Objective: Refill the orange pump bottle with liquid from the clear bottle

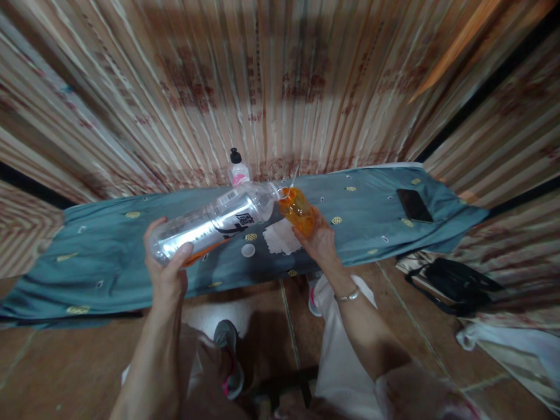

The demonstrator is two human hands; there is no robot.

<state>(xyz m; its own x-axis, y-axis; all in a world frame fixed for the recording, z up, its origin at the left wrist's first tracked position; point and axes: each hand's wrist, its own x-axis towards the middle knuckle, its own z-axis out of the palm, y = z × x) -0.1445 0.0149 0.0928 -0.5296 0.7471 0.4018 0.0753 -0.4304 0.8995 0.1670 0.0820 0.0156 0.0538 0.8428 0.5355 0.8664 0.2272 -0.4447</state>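
Observation:
My left hand [168,259] grips the base end of a large clear plastic bottle [214,221] with a silver label and dark characters. The bottle is tipped nearly flat, its neck pointing right. In my right hand [321,236] is a small orange see-through bottle [298,210], leaning up to the left. The two mouths meet, or nearly so; the exact contact is too small to tell. Below them on the cloth lie a white paper towel [282,237] and a round whitish cap [248,250]. Some orange shows along the large bottle's underside.
A small clear bottle with a black top [238,168] stands behind the large one. A dark phone [414,205] lies at the right of the teal cloth-covered table [363,201]. Striped curtains [280,87] hang behind. A black bag [455,283] sits low at the right.

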